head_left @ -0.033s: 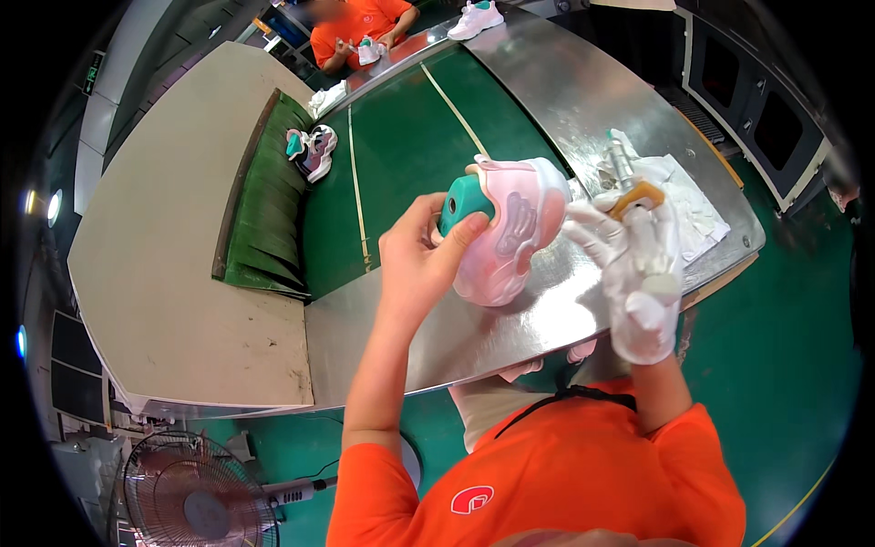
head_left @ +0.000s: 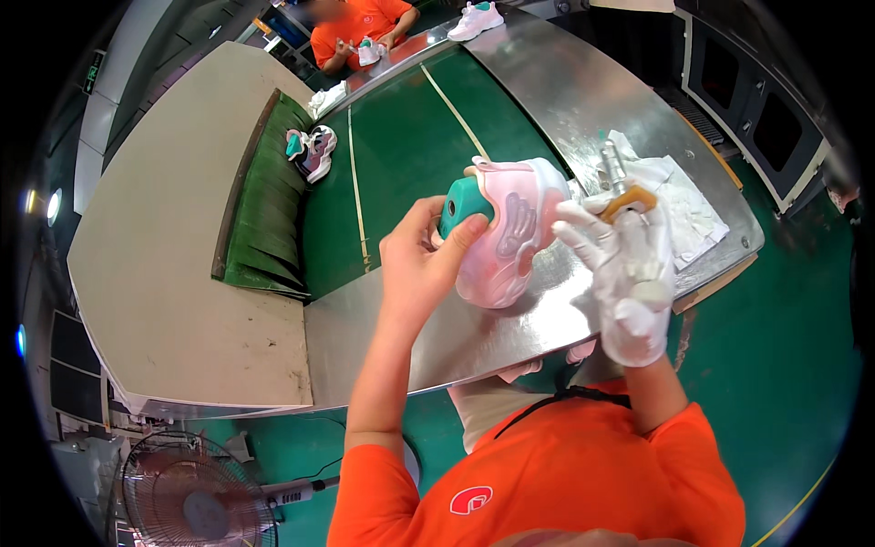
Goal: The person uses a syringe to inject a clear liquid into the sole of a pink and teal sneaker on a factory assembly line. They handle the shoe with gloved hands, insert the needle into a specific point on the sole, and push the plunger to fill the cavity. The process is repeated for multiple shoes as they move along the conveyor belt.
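Note:
My left hand [head_left: 424, 251], bare, grips the teal shoe last [head_left: 463, 208] at the ankle opening of a pink and white sneaker [head_left: 515, 232]. The sneaker hangs toe down above the metal table edge. My right hand [head_left: 629, 273], in a white glove, is close to the sneaker's sole, some fingers stretched toward it. A yellow-brown block [head_left: 629, 202] with a silvery tube [head_left: 613, 167] sits at that hand and appears held by it; its kind is unclear. Beneath lies a white cloth [head_left: 688, 205].
A green conveyor belt [head_left: 401, 155] runs between metal sides [head_left: 565, 82]. A dark and pink shoe [head_left: 314, 153] lies by the green strip curtain [head_left: 264, 201]. Across, a co-worker [head_left: 369, 23] in orange holds a white shoe; another sneaker [head_left: 476, 20] stands nearby. A fan [head_left: 200, 497] stands lower left.
My right hand has shifted slightly left toward the sneaker, and the block and tube moved with it. My left hand and the sneaker are almost still.

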Available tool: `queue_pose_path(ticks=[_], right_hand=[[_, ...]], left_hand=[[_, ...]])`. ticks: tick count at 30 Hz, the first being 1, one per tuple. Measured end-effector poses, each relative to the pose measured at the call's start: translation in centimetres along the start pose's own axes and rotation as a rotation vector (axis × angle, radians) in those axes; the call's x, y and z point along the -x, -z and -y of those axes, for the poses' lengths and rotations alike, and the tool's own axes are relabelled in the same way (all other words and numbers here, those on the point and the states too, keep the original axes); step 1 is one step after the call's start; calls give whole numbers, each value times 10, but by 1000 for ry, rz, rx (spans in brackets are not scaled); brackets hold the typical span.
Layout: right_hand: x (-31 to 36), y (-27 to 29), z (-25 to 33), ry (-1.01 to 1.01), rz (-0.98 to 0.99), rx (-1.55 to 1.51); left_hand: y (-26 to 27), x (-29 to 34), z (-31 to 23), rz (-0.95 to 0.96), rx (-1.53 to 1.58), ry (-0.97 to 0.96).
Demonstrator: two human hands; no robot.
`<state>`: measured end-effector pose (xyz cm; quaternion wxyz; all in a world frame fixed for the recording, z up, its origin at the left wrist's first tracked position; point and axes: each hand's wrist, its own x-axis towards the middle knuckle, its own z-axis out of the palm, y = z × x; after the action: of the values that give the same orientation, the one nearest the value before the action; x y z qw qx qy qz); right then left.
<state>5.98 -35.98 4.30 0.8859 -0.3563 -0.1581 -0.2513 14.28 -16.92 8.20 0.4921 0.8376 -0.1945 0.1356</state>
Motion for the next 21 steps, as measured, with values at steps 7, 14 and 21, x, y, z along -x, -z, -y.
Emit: queue_pose_path(ticks=[7,14,21], right_hand=[[-9,-2,-24,147,123,-23],[-35,12,5,112,81,28],[-8,57,10,-17,11,409]], left_hand=[[-17,33,3,-108,-136,-193],[-15,39,2,-162,-375,-576],[-8,33,2,-163,-383,-620]])
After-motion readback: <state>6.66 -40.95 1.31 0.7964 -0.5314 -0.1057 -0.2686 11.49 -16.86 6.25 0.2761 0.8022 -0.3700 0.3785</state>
